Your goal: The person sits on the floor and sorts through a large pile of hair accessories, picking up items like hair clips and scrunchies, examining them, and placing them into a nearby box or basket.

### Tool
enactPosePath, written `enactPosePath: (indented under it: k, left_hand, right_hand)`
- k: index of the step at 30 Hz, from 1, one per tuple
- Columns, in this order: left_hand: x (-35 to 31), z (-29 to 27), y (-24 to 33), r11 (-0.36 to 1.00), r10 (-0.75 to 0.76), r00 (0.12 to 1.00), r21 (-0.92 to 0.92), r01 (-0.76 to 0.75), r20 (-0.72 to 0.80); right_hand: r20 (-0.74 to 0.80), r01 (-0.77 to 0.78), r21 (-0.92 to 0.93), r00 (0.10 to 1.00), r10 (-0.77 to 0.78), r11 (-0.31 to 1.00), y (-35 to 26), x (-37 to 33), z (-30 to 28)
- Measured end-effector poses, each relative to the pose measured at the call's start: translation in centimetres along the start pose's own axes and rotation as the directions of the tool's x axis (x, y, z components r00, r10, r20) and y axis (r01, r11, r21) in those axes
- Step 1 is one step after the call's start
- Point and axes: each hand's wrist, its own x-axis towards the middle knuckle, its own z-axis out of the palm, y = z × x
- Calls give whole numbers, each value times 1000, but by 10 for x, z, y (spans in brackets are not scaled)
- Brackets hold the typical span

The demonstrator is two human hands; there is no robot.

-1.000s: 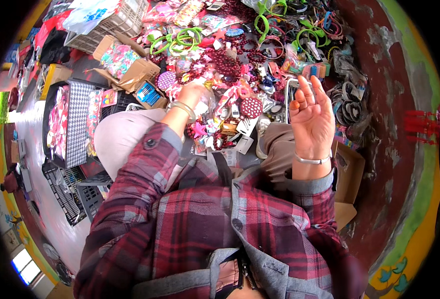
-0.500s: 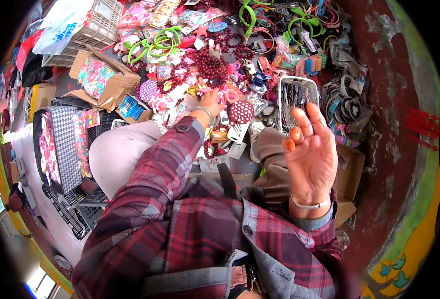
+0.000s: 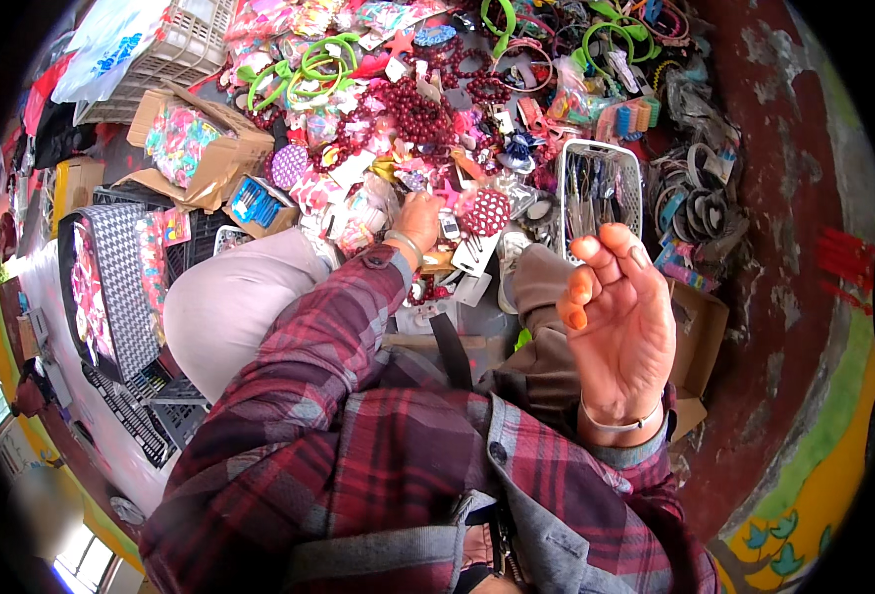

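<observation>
My left hand [image 3: 419, 220] reaches into a heap of small hair accessories. Its fingers curl down and look closed; whatever may be in them is hidden. Just beside its fingertips is a pink star-shaped piece [image 3: 447, 194]. To its right lies a round dark-red piece with white dots [image 3: 484, 212], with white cards [image 3: 475, 253] below. My right hand [image 3: 616, 332] is raised over my right knee, palm up, holding nothing. Its fingers are loosely bent and apart. Beyond them stands a white plastic basket [image 3: 564, 203] holding thin dark items.
Dark-red bead strands [image 3: 419, 111] and green hoops [image 3: 326, 71] lie farther back. At left are an open cardboard box [image 3: 221, 173] of colourful packets, a houndstooth-patterned case [image 3: 120, 287] and a grey crate [image 3: 195, 45]. Grey hoops [image 3: 697, 213] are piled right of the basket.
My left hand has drawn back slightly toward me, its fingers more curled. The red and pink pieces by its fingertips have shifted. My right hand stays raised, fingers a little more bent.
</observation>
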Motion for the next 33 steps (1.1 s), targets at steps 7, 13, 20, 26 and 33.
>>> enactPosePath:
  k: [7, 13, 20, 26, 33]
  left_hand:
    - [-38, -14, -5, 972, 172, 852, 57, -229, 494]
    - [-10, -20, 11, 988, 26, 916, 129, -84, 399]
    - [67, -18, 14, 999, 28, 993, -31, -25, 113]
    - [107, 8, 6, 996, 69, 954, 34, -82, 291]
    - [78, 31, -31, 984, -70, 990, -153, 88, 119]
  right_hand:
    - [53, -4, 17, 999, 3, 1000, 4, -1, -3]
    - [65, -13, 21, 998, 12, 1000, 5, -1, -1]
    - [54, -40, 19, 998, 39, 999, 6, 0, 1]
    - [74, -75, 15, 995, 74, 997, 4, 3, -1]
    - [125, -96, 20, 988, 93, 995, 2, 3, 0]
